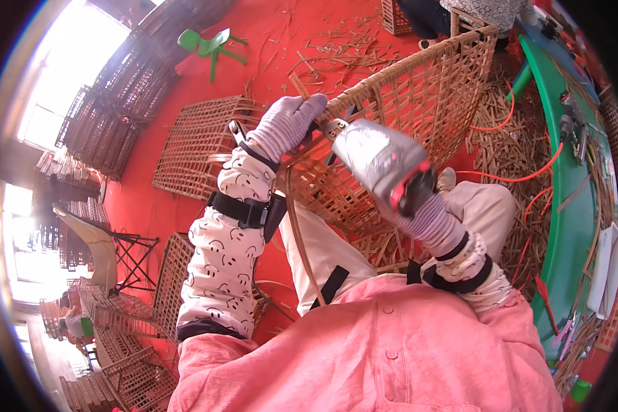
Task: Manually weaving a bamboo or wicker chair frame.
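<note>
A woven rattan basket panel (419, 103) stands tilted between my legs, its wrapped rim slanting up to the far right. My left hand (290, 123), in a striped glove, is closed around the rim's near left corner. A short flat strip (299, 86) sticks up beside those fingers. My right hand (427, 214), gloved too, grips a silver staple gun (376, 152), partly blurred. The tool's nose points at the rim just right of my left hand. From under that hand a long thin cane strip (296, 237) hangs down to my lap.
A flat woven panel (198, 145) and a green stool (213, 47) are on the red floor. Wood offcuts (505, 154) heap at right, crossed by an orange hose (529, 177). A green table (562, 226) holds tools. Another person (487, 12) sits at the far side.
</note>
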The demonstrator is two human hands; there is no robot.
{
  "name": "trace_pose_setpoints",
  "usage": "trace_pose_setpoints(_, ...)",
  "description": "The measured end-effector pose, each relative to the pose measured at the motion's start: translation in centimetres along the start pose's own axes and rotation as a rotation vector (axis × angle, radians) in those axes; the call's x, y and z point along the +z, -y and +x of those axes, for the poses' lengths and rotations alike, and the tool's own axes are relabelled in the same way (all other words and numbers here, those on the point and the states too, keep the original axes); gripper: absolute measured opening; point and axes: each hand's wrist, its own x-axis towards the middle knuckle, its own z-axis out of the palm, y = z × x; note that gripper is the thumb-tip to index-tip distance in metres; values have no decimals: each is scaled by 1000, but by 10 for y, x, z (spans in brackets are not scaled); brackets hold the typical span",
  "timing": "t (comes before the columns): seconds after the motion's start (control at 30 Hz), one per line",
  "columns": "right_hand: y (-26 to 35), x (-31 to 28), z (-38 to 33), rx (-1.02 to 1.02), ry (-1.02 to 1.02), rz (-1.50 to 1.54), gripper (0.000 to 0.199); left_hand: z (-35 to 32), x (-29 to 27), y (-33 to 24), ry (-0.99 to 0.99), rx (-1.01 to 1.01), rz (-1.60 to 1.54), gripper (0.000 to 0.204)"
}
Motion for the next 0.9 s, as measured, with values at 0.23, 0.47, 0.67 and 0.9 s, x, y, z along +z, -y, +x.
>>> trace_pose_setpoints(0.23,167,-47,-23,227,-223,-273,26,2,-5,8,-2,2,-72,53)
trace_pose_setpoints(0.47,207,-182,-116,186,-634,-784,35,8,1,-10,49,76,-158,46)
trace_pose_setpoints(0.67,160,-252,-168,406,-855,-1477,51,9,-20,47,-179,916,713,51)
trace_pose_setpoints(0.9,135,-316,-198,1352,-1068,-1401,64,-5,0,1,79,93,-26,30)
